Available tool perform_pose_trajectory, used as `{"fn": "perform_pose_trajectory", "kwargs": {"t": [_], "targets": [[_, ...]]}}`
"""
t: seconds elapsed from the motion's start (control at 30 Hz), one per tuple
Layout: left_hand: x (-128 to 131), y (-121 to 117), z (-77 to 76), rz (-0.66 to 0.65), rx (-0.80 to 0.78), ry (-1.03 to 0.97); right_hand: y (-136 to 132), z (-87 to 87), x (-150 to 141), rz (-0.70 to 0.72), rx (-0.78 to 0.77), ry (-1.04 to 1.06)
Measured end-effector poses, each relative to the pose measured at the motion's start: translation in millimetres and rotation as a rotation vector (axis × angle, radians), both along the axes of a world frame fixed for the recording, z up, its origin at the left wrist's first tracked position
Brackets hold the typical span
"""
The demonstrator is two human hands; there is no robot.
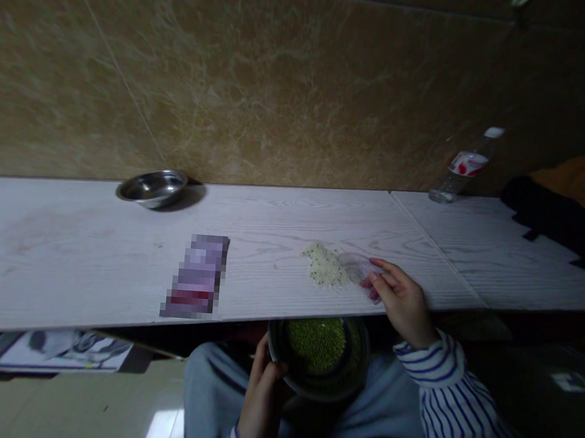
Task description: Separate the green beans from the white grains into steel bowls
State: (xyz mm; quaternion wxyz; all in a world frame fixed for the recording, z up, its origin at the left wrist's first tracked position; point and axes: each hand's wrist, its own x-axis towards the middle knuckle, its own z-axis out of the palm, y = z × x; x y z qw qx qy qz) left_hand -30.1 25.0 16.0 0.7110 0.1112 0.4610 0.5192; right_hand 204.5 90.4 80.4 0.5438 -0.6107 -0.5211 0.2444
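Note:
My left hand [265, 384] grips the rim of a metal bowl [356, 377] held over my lap, just below the table edge. Green mung beans [316, 344] cover the bottom of this bowl. My right hand [404, 300] pinches a clear plastic cup [356, 267], tipped on its side on the table. The cup's mouth points left, against a small pile of white rice [325, 265] mixed with some green beans. Part of the cup is hidden behind my fingers.
A second steel bowl [154, 189] stands near the wall at left. A blurred flat purple item [198, 272] lies nearer the front edge. Toward the back right are a plastic bottle [464, 167] and a dark and orange cloth item [569, 198].

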Motion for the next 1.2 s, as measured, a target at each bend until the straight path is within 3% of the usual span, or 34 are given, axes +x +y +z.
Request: {"fn": "perform_pose_trajectory", "kwargs": {"t": [0.23, 0.37, 0.5, 0.73, 1.0, 1.2], "targets": [[-2.9, 1.3, -3.6, -0.021, 0.004, 0.014, -24.0, 6.2, 11.3, -0.002, -0.117, -0.213], [-0.9, 1.8, -8.8, -0.035, 0.034, 0.017, -30.8, 19.7, 18.9, 0.099, -0.150, -0.365], [0.1, 2.6, -13.8, -0.031, 0.010, 0.012, -28.4, 24.5, 21.4, 0.186, -0.106, -0.486], [2.0, 4.4, -10.7, -0.005, -0.019, 0.027, -6.1, 10.8, 13.8, 0.227, 0.008, -0.623], [2.7, 7.4, -8.2, -0.004, -0.049, 0.030, 16.6, 4.6, 17.9, 0.150, 0.045, -0.548], [4.1, 8.3, -9.2, -0.007, -0.053, 0.073, 12.6, 2.9, 32.0, -0.106, -0.008, -0.375]]}}
